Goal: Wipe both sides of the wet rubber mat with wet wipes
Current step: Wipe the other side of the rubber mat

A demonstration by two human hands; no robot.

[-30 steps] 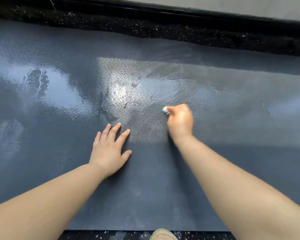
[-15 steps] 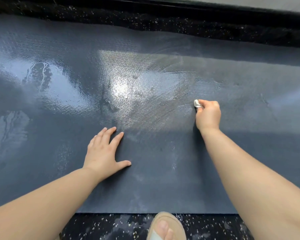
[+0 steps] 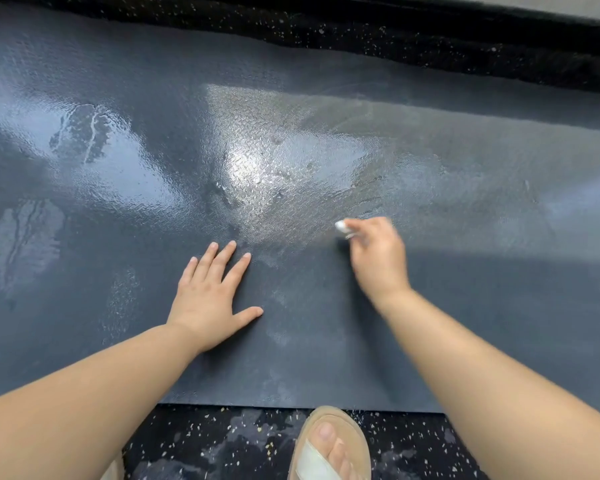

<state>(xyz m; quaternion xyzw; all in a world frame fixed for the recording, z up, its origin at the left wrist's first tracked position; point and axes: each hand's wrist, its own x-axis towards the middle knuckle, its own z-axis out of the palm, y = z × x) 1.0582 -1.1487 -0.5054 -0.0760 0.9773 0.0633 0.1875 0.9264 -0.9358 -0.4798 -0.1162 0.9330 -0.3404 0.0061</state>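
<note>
**While the left hand (image 3: 210, 296) pins, wipe outward**

As the rubber mat (image 3: 465, 323) lies flat on the speckled floor (image 3: 222, 441), I see the left hand pressing it with fingers spread straight and the right hand (image 3: 378, 258) pinching a balled wet wipe (image 3: 342, 228). I would overlap firm strokes. Open mat runs left and right; its near edge sits just beside a sandal (image 3: 352, 434).

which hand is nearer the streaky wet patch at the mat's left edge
Left. The left hand lies flat on the mat, to the right of the streaky patch. The right hand, pinching the wipe, is even farther right.
</note>
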